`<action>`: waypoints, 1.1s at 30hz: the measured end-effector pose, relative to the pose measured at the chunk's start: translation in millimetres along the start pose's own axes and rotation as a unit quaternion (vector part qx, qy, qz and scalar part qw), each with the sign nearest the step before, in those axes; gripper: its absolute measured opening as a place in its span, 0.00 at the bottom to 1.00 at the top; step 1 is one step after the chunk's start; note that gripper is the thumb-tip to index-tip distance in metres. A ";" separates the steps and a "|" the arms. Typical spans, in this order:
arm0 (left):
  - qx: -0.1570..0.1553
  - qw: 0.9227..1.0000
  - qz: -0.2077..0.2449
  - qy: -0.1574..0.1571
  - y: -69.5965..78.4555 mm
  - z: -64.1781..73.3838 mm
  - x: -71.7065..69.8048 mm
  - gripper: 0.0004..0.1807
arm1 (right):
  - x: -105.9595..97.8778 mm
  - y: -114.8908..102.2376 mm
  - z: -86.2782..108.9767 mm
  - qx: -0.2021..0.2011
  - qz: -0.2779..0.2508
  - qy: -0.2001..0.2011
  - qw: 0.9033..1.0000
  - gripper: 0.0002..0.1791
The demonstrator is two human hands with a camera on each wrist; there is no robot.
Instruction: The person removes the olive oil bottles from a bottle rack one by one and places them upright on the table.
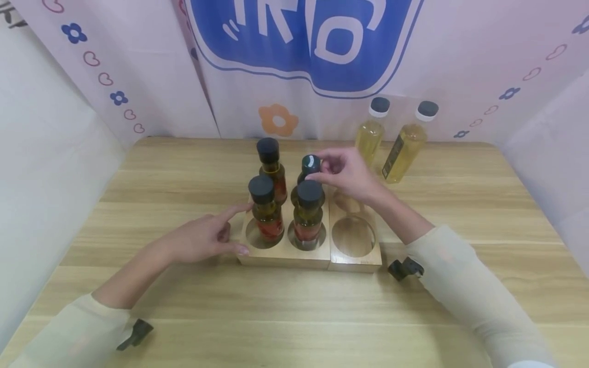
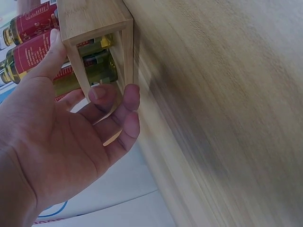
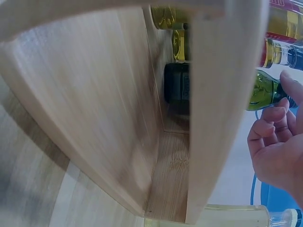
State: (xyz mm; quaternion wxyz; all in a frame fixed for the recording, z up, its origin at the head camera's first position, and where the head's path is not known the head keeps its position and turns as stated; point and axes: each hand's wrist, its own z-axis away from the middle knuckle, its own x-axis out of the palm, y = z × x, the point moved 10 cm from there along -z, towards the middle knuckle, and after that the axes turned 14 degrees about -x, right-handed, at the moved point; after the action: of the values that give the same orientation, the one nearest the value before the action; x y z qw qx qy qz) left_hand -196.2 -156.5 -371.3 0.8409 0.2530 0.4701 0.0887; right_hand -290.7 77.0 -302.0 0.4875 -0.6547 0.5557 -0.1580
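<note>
My right hand (image 1: 346,171) pinches the cap of a dark green glass bottle (image 3: 263,92) between thumb and fingers. That bottle's base sits inside the wooden bottle rack (image 1: 285,260), in the back row. Three red-labelled, black-capped oil bottles stand upright in the rack: one at back left (image 1: 278,179), one at front left (image 1: 269,225), one at front right (image 1: 307,225). My left hand (image 1: 198,239) touches the rack's left end with thumb and index finger extended. In the left wrist view, its other fingers (image 2: 124,130) bend loosely beside the open end frame.
A narrower wooden section (image 1: 354,260) with round holes adjoins the rack's right side. Two clear bottles of pale yellow liquid stand behind it, one nearer the middle (image 1: 369,138), one farther right (image 1: 405,151). A printed cloth backdrop (image 1: 161,87) rises at the table's (image 1: 294,322) back edge.
</note>
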 end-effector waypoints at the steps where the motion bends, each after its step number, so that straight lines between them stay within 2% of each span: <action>1: 0.000 1.000 0.001 0.000 0.0 0.0 0.0 0.55 | 0.1 -0.4 -0.3 -0.003 0.000 0.001 1.000 0.17; 7: 0.002 1.000 0.003 -0.002 -0.5 -0.7 -0.3 0.55 | -0.9 -0.3 -1.1 -0.003 -0.005 0.008 1.000 0.16; 18: 0.008 1.000 0.002 -0.002 -0.2 0.6 1.1 0.56 | -0.7 -0.7 -0.2 0.020 -0.001 0.009 1.000 0.18; 23: 0.013 1.000 -0.001 0.001 1.4 1.4 1.5 0.55 | -2.1 -3.4 -0.7 0.015 -0.019 0.017 1.000 0.16; 28: 0.011 1.000 -0.004 0.001 2.0 0.8 1.9 0.55 | -8.7 -5.3 -2.0 0.029 -0.046 0.037 0.998 0.16; 33: 0.010 1.000 -0.007 0.002 1.0 0.6 1.6 0.54 | -11.8 -9.0 -3.9 0.031 -0.050 0.039 0.998 0.17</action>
State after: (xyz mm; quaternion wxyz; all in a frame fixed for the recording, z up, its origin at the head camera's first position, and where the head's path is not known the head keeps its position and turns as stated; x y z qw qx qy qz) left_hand -194.7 -155.3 -371.7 0.8380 0.2583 0.4742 0.0785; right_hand -292.3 84.7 -288.9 0.4772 -0.6592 0.5360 -0.2247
